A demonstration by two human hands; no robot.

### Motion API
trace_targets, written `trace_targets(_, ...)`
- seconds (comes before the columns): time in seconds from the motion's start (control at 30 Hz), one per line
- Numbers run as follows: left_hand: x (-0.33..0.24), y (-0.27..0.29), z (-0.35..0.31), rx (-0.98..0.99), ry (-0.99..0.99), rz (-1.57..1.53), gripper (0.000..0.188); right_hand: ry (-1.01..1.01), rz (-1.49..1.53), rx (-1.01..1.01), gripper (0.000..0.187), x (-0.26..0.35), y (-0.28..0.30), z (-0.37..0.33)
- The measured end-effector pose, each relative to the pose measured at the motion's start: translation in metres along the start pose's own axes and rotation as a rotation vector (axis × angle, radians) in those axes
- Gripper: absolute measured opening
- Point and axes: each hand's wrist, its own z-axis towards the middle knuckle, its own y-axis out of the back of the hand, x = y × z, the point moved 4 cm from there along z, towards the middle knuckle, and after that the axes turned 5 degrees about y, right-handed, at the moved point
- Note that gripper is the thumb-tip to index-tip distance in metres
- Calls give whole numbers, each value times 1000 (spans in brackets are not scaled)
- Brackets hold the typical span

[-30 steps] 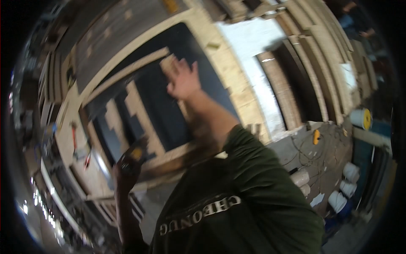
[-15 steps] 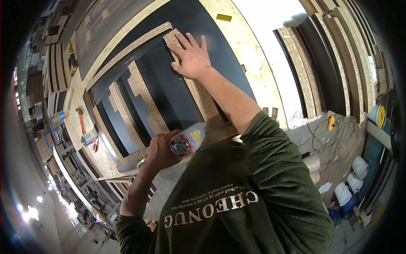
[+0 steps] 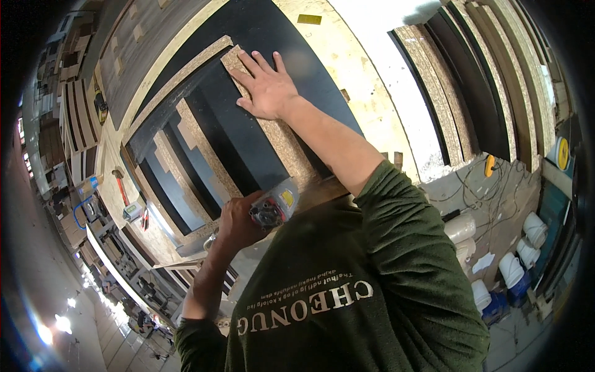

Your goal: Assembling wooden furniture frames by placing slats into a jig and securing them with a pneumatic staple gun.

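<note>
My right hand (image 3: 270, 92) lies open, fingers spread, on the far end of a chipboard-edged strip (image 3: 280, 141). That strip stands on edge across a dark cabinet-like frame (image 3: 176, 92), which has several more partitions, some with stepped blocks against them. At the frame's near side, close to my body, my left hand (image 3: 237, 220) is closed round a hand-held power tool (image 3: 280, 203) with a pale grey head and a red part. The tool's head is by the strip's near end; whether they touch is hidden, as is its exact kind.
A large black panel (image 3: 310, 80) lies under the frame on a plywood-topped bench (image 3: 347, 56). Stacked dark boards (image 3: 458, 80) stand at right. A red-handled hammer (image 3: 120, 186) and a tape measure (image 3: 131, 212) lie left. Cables (image 3: 477, 180) and white buckets (image 3: 511, 270) are on the floor at right.
The whole view has shifted slightly, with the bench moving up and left in the picture. My right hand still presses the strip's far end, and my left still holds the tool near its close end.
</note>
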Motion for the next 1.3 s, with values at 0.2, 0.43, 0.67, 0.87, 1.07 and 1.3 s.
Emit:
trace_targets(0.2,1,-1,1,3,15,5,49,-2,-16,-8,62,2,3,0)
trace_targets(0.43,0,-2,2,-18,49,-6,49,17,-23,-94,61,-1,-1,-2)
trace_targets(0.67,-3,8,-7,-15,8,12,47,28,34,-71,61,0,-1,-3)
trace_targets(0.87,-5,6,3,5,-17,-50,44,31,44,-112,61,-2,-2,-3)
trace_targets(1.07,-2,2,5,24,23,-15,42,28,52,-97,61,0,-1,-2)
trace_targets(1.3,-4,1,3,5,57,2,39,32,17,-136,61,0,-1,-1)
